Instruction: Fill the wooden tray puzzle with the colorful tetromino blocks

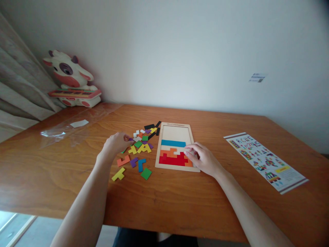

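My left hand [117, 142] is at the left side of a pile of flat coloured puzzle pieces, its fingers closed on a purple piece [131, 139]. My right hand [202, 158] lies over the right edge of a wooden puzzle board [177, 168], fingers bent and apart, with no piece visible between them. Inside the board's frame, red pieces [171, 159] and orange pieces [173, 152] fill the near end. A blue bar [173, 143] lies across the middle, and the pale base shows beyond it. My right hand hides the board's near right side.
Loose pieces include a green square [146, 173], a yellow piece [118, 174] and several black bars [149, 127]. A printed pattern sheet [267, 161] lies right. Clear plastic wrapping [61, 132] is left, before a toy cow with keyboard [74, 80]. A wall stands behind the table [180, 202].
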{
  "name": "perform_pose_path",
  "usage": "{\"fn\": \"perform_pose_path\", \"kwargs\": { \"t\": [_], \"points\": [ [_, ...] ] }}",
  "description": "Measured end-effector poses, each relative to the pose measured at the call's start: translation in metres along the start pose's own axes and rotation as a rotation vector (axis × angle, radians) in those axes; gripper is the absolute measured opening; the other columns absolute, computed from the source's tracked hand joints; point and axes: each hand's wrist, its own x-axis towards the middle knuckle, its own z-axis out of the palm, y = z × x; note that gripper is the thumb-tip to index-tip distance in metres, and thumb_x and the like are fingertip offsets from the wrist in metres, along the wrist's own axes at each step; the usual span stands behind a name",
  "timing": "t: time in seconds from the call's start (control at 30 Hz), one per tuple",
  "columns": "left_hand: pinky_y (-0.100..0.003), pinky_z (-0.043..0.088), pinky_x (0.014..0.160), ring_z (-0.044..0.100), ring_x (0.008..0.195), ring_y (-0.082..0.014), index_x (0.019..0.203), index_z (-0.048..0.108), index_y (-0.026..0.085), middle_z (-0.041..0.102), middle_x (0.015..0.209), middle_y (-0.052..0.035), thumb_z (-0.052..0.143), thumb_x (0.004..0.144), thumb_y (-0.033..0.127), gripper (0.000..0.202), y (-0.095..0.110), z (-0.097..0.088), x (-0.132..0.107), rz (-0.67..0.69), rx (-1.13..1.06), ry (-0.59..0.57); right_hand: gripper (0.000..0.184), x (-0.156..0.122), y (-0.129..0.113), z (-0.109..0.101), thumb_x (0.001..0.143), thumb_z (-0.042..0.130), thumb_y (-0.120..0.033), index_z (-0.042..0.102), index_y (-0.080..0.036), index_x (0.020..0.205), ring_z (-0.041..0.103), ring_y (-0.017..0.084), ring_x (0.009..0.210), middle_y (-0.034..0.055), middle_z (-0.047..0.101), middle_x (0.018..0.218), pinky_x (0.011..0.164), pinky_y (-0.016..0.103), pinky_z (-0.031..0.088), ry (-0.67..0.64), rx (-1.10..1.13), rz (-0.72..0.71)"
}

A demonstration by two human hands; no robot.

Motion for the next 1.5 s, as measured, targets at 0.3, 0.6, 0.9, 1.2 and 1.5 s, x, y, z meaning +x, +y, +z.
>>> {"fn": "perform_pose_path", "kwargs": {
  "t": [0.3, 0.6, 0.9, 1.2, 1.5],
  "points": [
    [-0.027, 0.045, 0.065, 0.069, 0.086, -0.0239, 0.091, 0.069, 0.023, 0.075, 0.093, -0.0044, 0.068, 0.074, 0.051, 0.033, 0.001, 0.001, 0.0, -0.024, -0.014, 0.044, 0.026, 0.0, 0.006, 0.002, 0.098, 0.05, -0.042, 0.062, -0.022, 0.11, 0.063, 0.02, 0.076, 0.008, 0.068, 0.092, 0.073, 0.037, 0.054, 0.136, 0.018, 0.104],
    [-0.028, 0.045, 0.065, 0.068, 0.082, -0.0222, 0.086, 0.066, 0.023, 0.073, 0.087, -0.0021, 0.069, 0.072, 0.041, 0.023, 0.01, 0.001, -0.004, 0.019, -0.084, 0.081, 0.028, -0.001, 0.009, 0.003, 0.096, 0.052, -0.042, 0.061, -0.02, 0.111, 0.061, 0.019, 0.072, 0.0076, 0.067, 0.091, 0.069, 0.035, 0.052, 0.151, 0.033, 0.173],
    [-0.028, 0.05, 0.068, 0.07, 0.08, -0.0215, 0.086, 0.069, 0.021, 0.074, 0.084, -0.0024, 0.069, 0.073, 0.037, 0.02, 0.028, -0.002, -0.01, 0.086, -0.28, 0.114, 0.028, 0.0, 0.01, 0.004, 0.095, 0.053, -0.041, 0.062, -0.02, 0.111, 0.061, 0.018, 0.07, 0.0077, 0.067, 0.091, 0.068, 0.035, 0.052, 0.151, 0.018, 0.17],
    [-0.028, 0.054, 0.066, 0.071, 0.08, -0.0204, 0.092, 0.066, 0.017, 0.074, 0.091, -0.0061, 0.072, 0.076, 0.044, 0.032, 0.079, 0.03, -0.026, 0.395, -0.934, -0.126, 0.025, 0.0, 0.005, 0.008, 0.095, 0.055, -0.039, 0.064, -0.02, 0.109, 0.061, 0.017, 0.07, 0.0067, 0.067, 0.09, 0.067, 0.033, 0.051, 0.161, 0.053, 0.163],
    [-0.027, 0.055, 0.072, 0.069, 0.079, -0.0172, 0.098, 0.07, 0.015, 0.075, 0.09, -0.007, 0.071, 0.083, 0.042, 0.031, 0.113, 0.055, -0.056, 0.544, -1.091, -0.282, 0.017, 0.001, -0.009, 0.01, 0.095, 0.056, -0.03, 0.064, -0.021, 0.105, 0.061, 0.017, 0.07, 0.0051, 0.067, 0.087, 0.067, 0.031, 0.052, 0.166, 0.086, 0.078]
  ]
}}
